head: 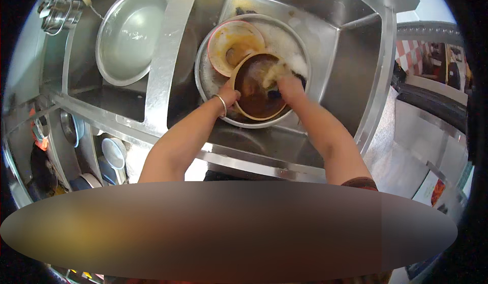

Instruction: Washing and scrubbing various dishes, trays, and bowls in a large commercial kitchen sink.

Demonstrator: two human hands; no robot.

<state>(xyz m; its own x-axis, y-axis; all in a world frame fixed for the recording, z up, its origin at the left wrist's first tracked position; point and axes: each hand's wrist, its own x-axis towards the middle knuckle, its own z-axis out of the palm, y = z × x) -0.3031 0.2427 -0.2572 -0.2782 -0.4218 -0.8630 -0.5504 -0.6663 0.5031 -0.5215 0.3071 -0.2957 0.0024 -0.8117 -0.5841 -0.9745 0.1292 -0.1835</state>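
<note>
A round vessel [251, 99], brown inside with a pale rim, is tilted within a wide metal basin [199, 78]. My left hand [228, 95] grips its rim on the left side, thumb over the edge. Inside the vessel, my right hand [291, 89] is closed on a pale yellowish scrubber [275, 74]; both are blurred, so its exact kind is unclear. Something dark [273, 94] shows by the right fingers. Behind, a white bowl with a red rim [251, 36], stained yellow-brown, leans in the basin. Foamy water [293, 59] fills part of the basin.
The basin rests in a stainless steel sink [350, 55]. Beyond a metal divider [164, 63], another basin [131, 36] holds clear water. Metal pots [61, 11] stand far left. Below left are shelves with a white strainer [114, 153]. A blurred oval hides the lower view.
</note>
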